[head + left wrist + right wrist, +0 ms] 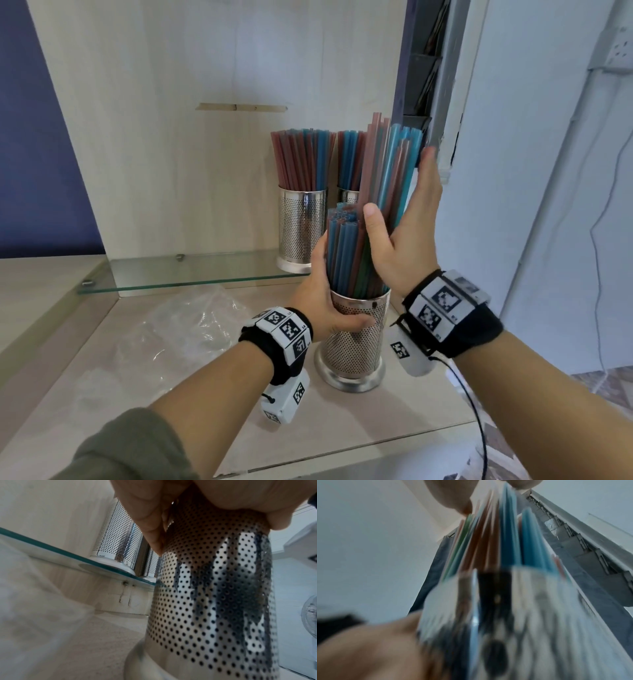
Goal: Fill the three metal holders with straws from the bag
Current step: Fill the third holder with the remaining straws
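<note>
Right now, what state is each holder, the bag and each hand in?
Front holder: on the counter, partly filled, steadied by left hand.
Two shelf holders: upright, full.
Raised straw bundle: held by right hand, lower ends inside the front holder.
Bag: flat, looks empty.

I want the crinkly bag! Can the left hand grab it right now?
Probably not yet: the left hand is gripping the near metal holder. The plastic bag lies beside it with nothing between.
</note>
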The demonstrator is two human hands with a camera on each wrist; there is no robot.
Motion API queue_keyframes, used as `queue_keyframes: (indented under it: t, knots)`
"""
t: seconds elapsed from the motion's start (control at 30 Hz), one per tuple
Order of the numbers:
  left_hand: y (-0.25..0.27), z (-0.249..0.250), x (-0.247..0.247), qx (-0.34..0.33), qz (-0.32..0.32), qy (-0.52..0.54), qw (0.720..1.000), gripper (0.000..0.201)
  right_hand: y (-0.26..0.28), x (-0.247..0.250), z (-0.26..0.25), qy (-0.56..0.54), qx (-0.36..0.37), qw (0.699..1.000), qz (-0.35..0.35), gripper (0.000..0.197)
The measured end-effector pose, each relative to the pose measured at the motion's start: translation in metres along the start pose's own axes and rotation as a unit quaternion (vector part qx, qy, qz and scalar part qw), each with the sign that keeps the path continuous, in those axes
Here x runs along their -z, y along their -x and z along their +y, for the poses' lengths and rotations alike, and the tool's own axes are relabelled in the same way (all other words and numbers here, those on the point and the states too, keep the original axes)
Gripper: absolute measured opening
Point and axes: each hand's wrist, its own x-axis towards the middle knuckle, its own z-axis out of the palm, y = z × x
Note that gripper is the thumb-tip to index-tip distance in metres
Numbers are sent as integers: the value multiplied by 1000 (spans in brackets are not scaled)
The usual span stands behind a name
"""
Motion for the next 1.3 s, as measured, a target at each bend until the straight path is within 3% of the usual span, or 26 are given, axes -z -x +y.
queue_keyframes:
  t: [0.2,0.33,0.47,0.63,0.8,1.0,1.1,1.3]
  knots:
    - [0,4,1,8,-1,-29,1000,144,-72,39,3,80,102,981,-147,87]
    - [0,3,0,14,0,-34,999,144,-105,40,-1,105,176,955,-212,68]
    - [0,4,1,17,0,-41,999,144,-98,24,8,71,194,955,-213,40]
    - [0,2,0,10,2,-35,999,144,-63,21,26,36,168,963,-209,30]
    - [1,2,0,7,7,-33,999,143,-41,22,26,19,135,949,-286,36]
    - [2,4,-1,8,9,-39,999,144,-44,39,18,-39,42,956,-288,51]
    - [2,4,-1,-1,9,-36,999,144,-26,36,21,-3,51,946,-320,52]
    - [2,5,-1,-3,2,-20,1000,142,-17,35,23,43,79,948,-306,56]
